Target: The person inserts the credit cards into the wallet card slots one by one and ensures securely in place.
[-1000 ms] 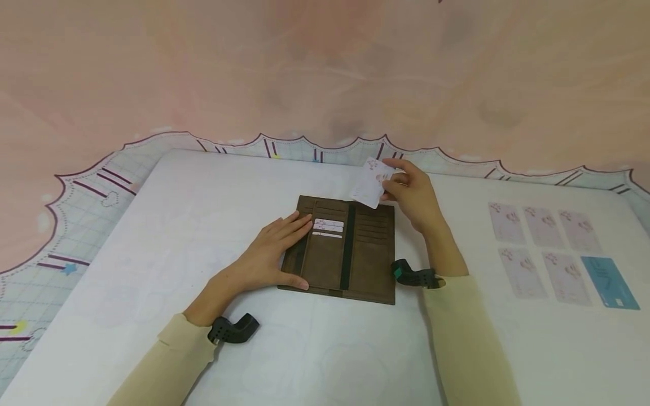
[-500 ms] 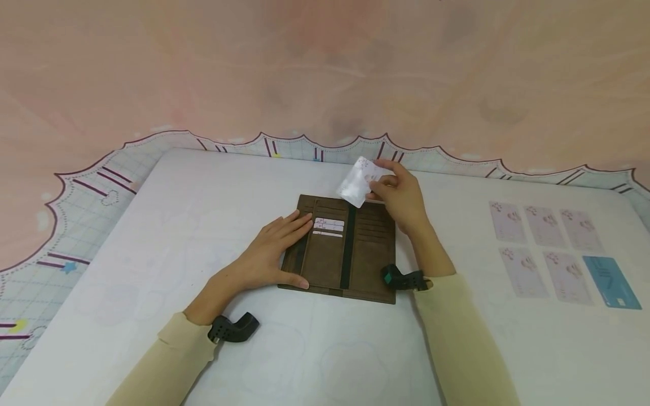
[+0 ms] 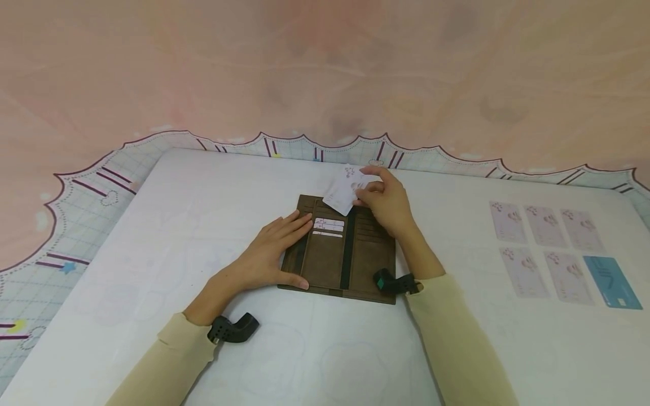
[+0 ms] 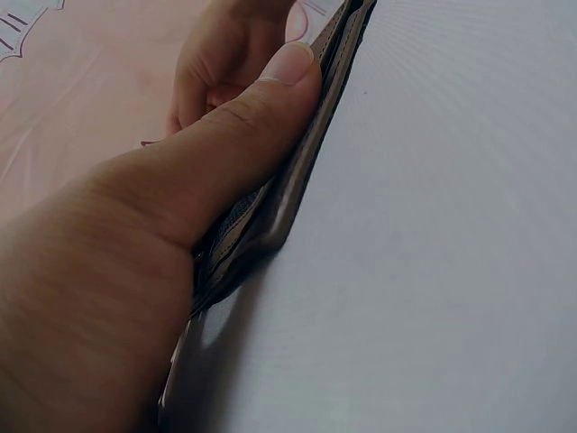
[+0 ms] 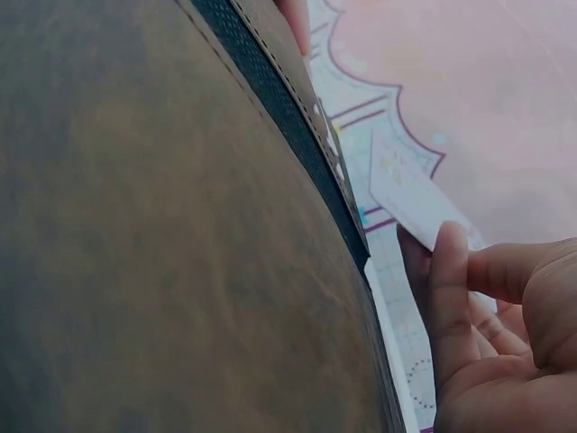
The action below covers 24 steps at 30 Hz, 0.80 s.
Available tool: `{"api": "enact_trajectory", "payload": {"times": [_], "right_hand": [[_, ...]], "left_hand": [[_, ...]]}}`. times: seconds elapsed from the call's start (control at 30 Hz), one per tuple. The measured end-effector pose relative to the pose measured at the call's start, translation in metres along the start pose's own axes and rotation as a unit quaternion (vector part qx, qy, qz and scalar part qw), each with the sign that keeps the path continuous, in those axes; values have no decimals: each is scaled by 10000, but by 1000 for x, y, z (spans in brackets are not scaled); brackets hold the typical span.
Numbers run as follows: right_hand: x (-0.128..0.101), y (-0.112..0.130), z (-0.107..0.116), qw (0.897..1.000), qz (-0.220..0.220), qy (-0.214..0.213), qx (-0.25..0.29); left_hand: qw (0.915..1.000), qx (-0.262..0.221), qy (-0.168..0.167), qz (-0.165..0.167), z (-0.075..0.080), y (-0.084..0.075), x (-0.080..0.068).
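Note:
An open brown wallet [image 3: 341, 254] lies flat on the white table [image 3: 152, 225], with card edges showing in its left slots [image 3: 328, 226]. My left hand [image 3: 269, 254] lies flat on the wallet's left flap, fingers straight, thumb along the near edge [image 4: 270, 99]. My right hand [image 3: 383, 203] pinches a pale pink card [image 3: 344, 190] tilted over the wallet's top edge, above the left slots. In the right wrist view the card [image 5: 410, 194] stands beyond the wallet's leather [image 5: 162, 234], held at my fingertips [image 5: 448, 262].
Several pale pink cards [image 3: 543, 248] lie in two rows at the table's right, with a blue card [image 3: 611, 282] at the row's end. A patterned mat [image 3: 76, 208] rims the table on the left and at the back. A pink cloth covers the background.
My right hand has carried the card leftward and down, from above the wallet's right top corner to over the left slots. The left hand has stayed put.

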State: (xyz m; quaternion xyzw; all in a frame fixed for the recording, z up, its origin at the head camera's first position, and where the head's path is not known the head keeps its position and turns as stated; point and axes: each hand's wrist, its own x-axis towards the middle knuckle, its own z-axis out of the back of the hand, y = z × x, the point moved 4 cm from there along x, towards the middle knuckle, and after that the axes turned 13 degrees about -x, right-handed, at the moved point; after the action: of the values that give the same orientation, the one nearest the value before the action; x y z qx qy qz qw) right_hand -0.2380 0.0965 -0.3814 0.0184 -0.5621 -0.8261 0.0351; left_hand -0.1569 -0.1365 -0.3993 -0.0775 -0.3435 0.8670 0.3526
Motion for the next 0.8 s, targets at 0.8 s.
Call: {"api": "enact_trajectory", "payload": {"times": [0.8], "right_hand": [[-2,-5,-10,9988,169,297,-343]], "left_hand": [[10000,37,13,90,-1,1,1]]}}
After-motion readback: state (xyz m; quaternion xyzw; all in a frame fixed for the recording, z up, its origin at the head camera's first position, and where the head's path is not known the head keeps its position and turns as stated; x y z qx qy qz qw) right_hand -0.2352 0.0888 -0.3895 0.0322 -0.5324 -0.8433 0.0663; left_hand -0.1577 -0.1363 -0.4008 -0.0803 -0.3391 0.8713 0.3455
